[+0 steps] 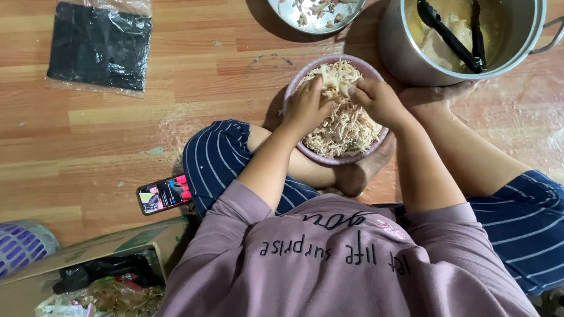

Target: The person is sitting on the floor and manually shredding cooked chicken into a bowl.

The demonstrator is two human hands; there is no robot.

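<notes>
Pulling apart a chunk of cooked chicken (330, 78), pinched tight between left hand (306, 106) and right hand (377, 100), just above pink bowl (308, 152) of shredded meat.

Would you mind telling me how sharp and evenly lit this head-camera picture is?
Head view: sharp overall, lit softly from above; both hands over the pink bowl look crisp; the steel pot and plate cast dark shadows leftward; mild glare on the wooden floor.

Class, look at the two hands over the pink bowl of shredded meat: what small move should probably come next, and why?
Probably pull the piece of meat apart and let the strands fall. Both the left hand and the right hand pinch it directly above the bowl, which already holds a heap of similar shreds.
</notes>
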